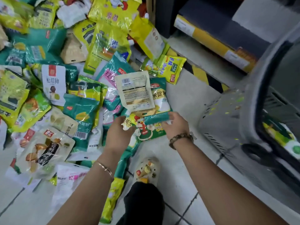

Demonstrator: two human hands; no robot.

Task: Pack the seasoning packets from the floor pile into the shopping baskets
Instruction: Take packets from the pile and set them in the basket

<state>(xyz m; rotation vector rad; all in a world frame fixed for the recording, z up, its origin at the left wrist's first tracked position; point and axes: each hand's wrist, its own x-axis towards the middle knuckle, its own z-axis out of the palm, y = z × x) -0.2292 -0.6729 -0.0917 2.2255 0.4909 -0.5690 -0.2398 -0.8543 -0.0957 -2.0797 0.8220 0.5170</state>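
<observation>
Teal-and-yellow seasoning packets (142,101), long axis pointing away, are gripped by left hand (119,132) and right hand (176,125) at the floor pile (48,82) edge; grey shopping basket (227,124) lies rightward, nearest the right hand.

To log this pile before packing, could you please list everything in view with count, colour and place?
loose packets: dozens; yellow, green, white; heaped on the floor, left and top
held packets: several; cream, green, yellow; stacked, centre
basket: one; grey; right, blurred
packed packet: one seen; yellow-green; inside basket
floor: white tiles
shelf base: one; dark, yellow strip; top right
shoe: one; cream; bottom centre
bangle: one; gold; left wrist
bracelet: one; brown beads; right wrist
left hand: grips held packets
right hand: grips held packets
</observation>
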